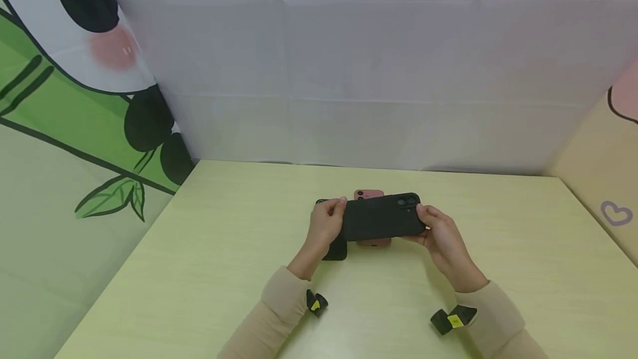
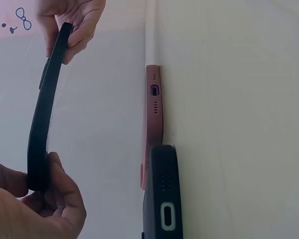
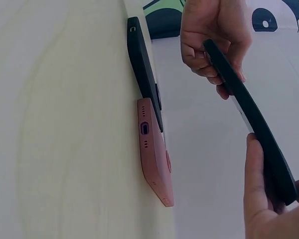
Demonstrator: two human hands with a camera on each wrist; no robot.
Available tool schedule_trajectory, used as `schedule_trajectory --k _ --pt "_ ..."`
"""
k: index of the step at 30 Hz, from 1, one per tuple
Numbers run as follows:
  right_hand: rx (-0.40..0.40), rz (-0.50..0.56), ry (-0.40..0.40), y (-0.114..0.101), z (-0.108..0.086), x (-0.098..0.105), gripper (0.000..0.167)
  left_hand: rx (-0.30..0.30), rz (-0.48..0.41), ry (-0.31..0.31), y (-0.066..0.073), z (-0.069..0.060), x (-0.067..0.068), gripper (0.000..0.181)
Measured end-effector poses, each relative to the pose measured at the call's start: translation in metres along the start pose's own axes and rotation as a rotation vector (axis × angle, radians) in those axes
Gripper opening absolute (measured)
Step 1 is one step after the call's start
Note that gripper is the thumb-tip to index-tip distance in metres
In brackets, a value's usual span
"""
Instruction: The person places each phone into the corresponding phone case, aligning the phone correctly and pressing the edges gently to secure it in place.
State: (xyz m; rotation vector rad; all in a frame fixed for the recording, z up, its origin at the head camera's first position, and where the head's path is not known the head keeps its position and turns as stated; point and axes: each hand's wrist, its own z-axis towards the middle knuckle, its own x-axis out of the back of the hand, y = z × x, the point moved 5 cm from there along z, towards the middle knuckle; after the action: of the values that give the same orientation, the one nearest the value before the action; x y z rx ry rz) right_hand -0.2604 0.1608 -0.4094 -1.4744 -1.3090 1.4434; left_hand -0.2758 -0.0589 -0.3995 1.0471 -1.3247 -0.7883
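Observation:
A black phone case, camera corner at its upper right, is held sideways above the table between both hands. My left hand pinches its left end, and my right hand grips the right end with the thumb on the back. From the wrist views the case looks slightly bowed, and a pale strip shows along its inner side; how a phone sits in it I cannot tell. Beneath lie a pink phone case and another black case, side by side on the table and partly covered in the head view.
The pale yellow table meets a white cloth backdrop at its far edge. A printed cartoon panel stands at the left, a beige one at the right. Each sleeve carries a small black wrist device.

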Motion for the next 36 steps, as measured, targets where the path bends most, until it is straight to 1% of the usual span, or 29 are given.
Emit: schedule_trajectory --k 2,4,6,8,11,14,16,18,19,21,23,26,28,32,36 --pt "-0.005 -0.008 -0.020 0.000 0.000 -0.001 0.033 -0.001 -0.003 0.026 0.000 0.000 0.002 0.034" --pt "-0.009 -0.028 -0.038 0.001 0.000 -0.003 0.046 -0.004 -0.011 0.045 0.001 0.000 0.004 0.033" --pt "-0.012 -0.055 -0.049 0.001 0.000 -0.004 0.058 -0.023 -0.006 0.061 0.002 0.000 0.005 0.032" --pt "-0.009 -0.080 -0.045 0.002 -0.001 -0.005 0.063 -0.054 0.006 0.075 0.002 -0.001 0.007 0.030" --pt "0.009 -0.119 -0.027 0.003 -0.003 -0.006 0.064 -0.107 0.029 0.095 0.002 -0.002 0.009 0.029" --pt "0.039 -0.160 -0.018 0.003 -0.004 -0.009 0.053 -0.147 0.031 0.112 0.002 -0.003 0.011 0.027" --pt "0.052 -0.181 -0.017 0.003 -0.006 -0.010 0.048 -0.149 0.022 0.114 0.002 -0.005 0.013 0.026" --pt "0.054 -0.201 -0.014 0.004 -0.008 -0.012 0.048 -0.140 0.018 0.111 0.003 -0.006 0.014 0.025" --pt "0.052 -0.210 -0.010 0.004 -0.009 -0.013 0.050 -0.128 0.015 0.103 0.003 -0.007 0.015 0.025" --pt "0.048 -0.232 0.007 0.004 -0.012 -0.014 0.053 -0.088 0.005 0.078 0.001 -0.009 0.015 0.026" --pt "0.052 -0.248 0.024 0.003 -0.013 -0.013 0.051 -0.038 -0.017 0.043 -0.001 -0.008 0.014 0.027" --pt "0.069 -0.240 0.041 0.000 -0.014 -0.012 0.043 0.029 -0.060 -0.028 -0.005 -0.006 0.011 0.029" --pt "0.079 -0.200 0.046 -0.001 -0.015 -0.011 0.035 0.063 -0.095 -0.083 -0.008 -0.005 0.010 0.031" --pt "0.082 -0.092 0.077 -0.003 -0.017 -0.009 0.021 0.092 -0.164 -0.196 -0.011 -0.003 0.007 0.033" --pt "0.068 -0.033 0.133 -0.004 -0.020 -0.008 0.017 0.107 -0.223 -0.285 -0.013 -0.004 0.004 0.037"
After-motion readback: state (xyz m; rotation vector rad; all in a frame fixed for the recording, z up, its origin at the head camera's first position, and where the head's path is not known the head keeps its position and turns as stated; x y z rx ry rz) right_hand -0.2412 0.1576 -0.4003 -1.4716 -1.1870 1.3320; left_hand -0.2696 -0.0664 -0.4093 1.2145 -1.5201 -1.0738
